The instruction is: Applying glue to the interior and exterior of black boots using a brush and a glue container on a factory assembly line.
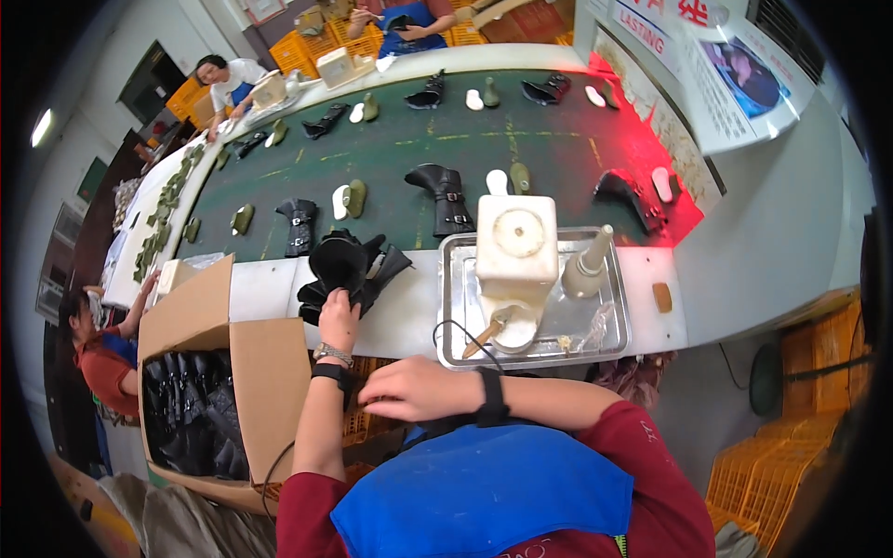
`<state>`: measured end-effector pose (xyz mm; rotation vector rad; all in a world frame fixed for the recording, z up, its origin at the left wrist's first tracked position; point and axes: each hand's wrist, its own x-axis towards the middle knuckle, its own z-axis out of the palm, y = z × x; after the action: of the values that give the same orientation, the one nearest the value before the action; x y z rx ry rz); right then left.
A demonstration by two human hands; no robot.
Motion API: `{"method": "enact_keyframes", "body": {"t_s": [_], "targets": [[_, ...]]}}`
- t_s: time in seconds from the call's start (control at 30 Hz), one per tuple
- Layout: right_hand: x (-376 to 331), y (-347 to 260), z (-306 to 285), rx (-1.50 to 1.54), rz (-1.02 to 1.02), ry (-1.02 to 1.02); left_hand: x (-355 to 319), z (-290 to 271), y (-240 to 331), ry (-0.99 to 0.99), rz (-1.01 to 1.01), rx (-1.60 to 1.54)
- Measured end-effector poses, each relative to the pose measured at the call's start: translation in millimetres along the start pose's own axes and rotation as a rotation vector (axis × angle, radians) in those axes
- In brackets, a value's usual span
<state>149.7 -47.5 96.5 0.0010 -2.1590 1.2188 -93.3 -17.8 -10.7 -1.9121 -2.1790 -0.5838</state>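
Observation:
My left hand [339, 321] is closed on the edge of a black boot [337, 262] at the near edge of the green belt [391, 153]. More black boot pieces [383, 275] are bunched right beside it. Lower down, my right hand [409, 389] hangs in front of the blue apron [484, 493], holding nothing, its fingers stretched out to the left. To the right of the boots, a metal tray [456, 316] bears a white container with a spout and cup [517, 251], a wooden-handled brush [484, 337] and a pale bottle [586, 268].
An open cardboard box [270, 400] of black boots stands at my left. Black boots [439, 197] and green soles [354, 198] sit in rows along the belt. Red light falls at the right-hand machine [791, 223]. Several people work around the table. Orange crates [767, 474] stand at lower right.

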Motion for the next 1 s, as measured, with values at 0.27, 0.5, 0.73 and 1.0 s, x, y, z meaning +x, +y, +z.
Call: {"method": "enact_keyframes", "body": {"t_s": [0.27, 0.5, 0.73, 1.0], "targets": [[67, -34, 49, 0.501, -0.189, -0.094, 4, -9, -1, -0.103, 0.037, -0.032], [34, -8, 31, 0.310, 0.035, 0.041, -9, -7, -9, -0.180, 0.050, -0.107], [-78, -46, -22, -0.046, 0.636, -0.026, -17, -8, -21, -0.170, 0.056, -0.162], [-144, -42, 22, -0.659, 1.111, -0.282, -21, -14, -20, -0.220, 0.003, -0.162]]}}
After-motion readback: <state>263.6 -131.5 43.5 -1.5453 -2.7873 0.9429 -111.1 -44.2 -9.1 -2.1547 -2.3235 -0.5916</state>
